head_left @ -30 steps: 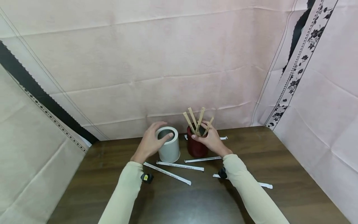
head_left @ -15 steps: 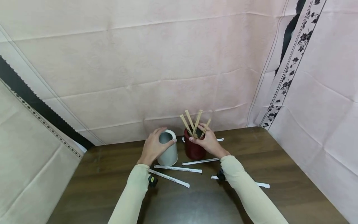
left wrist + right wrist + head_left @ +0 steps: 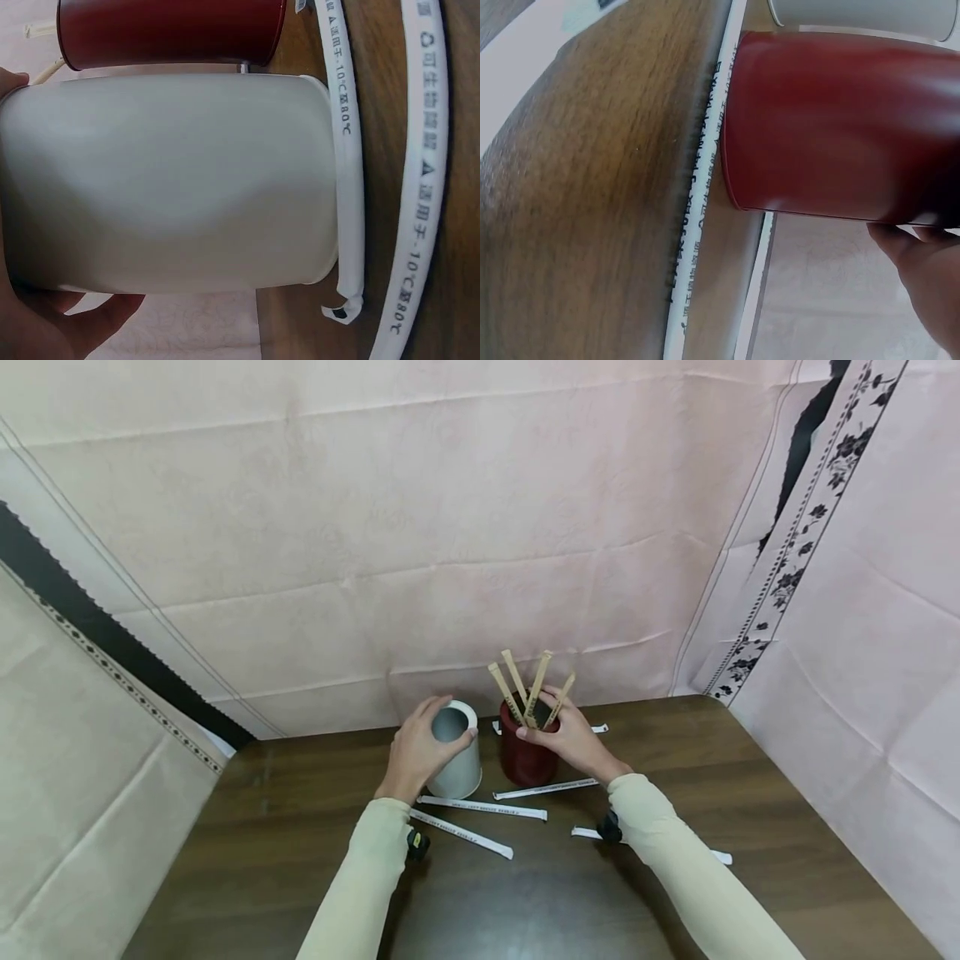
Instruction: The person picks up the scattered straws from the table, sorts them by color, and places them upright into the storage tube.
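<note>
In the head view my left hand [image 3: 416, 747] grips a grey-white cylindrical cup [image 3: 461, 772] near its rim, thumb across the front, fingers on the far left side. The cup's visible inside holds nothing. Beside it on the right stands a dark red cylindrical cup [image 3: 528, 767], gripped near its rim by my right hand [image 3: 577, 743]. Several beige printed sticks [image 3: 538, 681] lean out of the red cup; their lower ends are hidden. The left wrist view shows the grey-white cup [image 3: 172, 180] close up, and the right wrist view the red cup [image 3: 825, 127].
White paper-wrapped straws with printing lie on the brown wooden table [image 3: 300, 860]: one straw [image 3: 483, 808] just before the grey-white cup, another [image 3: 461, 833] nearer me, one [image 3: 547, 789] before the red cup, others under and behind my right arm. A pale cloth [image 3: 480, 527] hangs behind.
My left hand has shifted slightly right, and its thumb has moved from over the cup's opening to across its front. The right hand keeps its hold; the view has shifted slightly.
</note>
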`<control>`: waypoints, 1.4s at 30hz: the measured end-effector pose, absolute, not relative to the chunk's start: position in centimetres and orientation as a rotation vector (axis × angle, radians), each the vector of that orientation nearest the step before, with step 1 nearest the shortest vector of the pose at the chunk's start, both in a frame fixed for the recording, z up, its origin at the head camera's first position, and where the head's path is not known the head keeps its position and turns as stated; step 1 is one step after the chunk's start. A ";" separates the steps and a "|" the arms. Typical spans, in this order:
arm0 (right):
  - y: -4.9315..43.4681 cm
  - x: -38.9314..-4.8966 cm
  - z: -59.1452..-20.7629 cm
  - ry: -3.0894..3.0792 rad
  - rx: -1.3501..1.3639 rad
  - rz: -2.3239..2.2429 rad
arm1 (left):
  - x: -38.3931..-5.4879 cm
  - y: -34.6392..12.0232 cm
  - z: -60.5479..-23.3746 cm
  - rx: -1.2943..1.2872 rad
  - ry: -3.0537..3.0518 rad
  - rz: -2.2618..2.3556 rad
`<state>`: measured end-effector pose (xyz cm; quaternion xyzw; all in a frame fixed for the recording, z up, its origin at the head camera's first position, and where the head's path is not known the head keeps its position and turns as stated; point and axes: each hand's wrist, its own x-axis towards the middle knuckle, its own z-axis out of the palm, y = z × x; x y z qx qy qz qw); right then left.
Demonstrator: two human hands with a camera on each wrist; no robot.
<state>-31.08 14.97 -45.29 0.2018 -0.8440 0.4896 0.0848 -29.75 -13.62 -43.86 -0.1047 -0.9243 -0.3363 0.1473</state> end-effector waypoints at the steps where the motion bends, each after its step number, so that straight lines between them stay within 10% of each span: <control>1: 15.2 -31.1 -45.1 -2.534 0.607 1.452 | -29.8 -13.5 -43.9 -0.306 -2.659 -0.965; 19: 23.1 -32.6 -40.0 -2.842 0.912 1.258 | -29.9 -14.3 -43.6 -0.281 -2.634 -0.938; 42: 22.8 -38.6 -46.4 -3.049 0.665 1.106 | -29.8 -13.6 -44.3 -0.255 -2.648 -0.949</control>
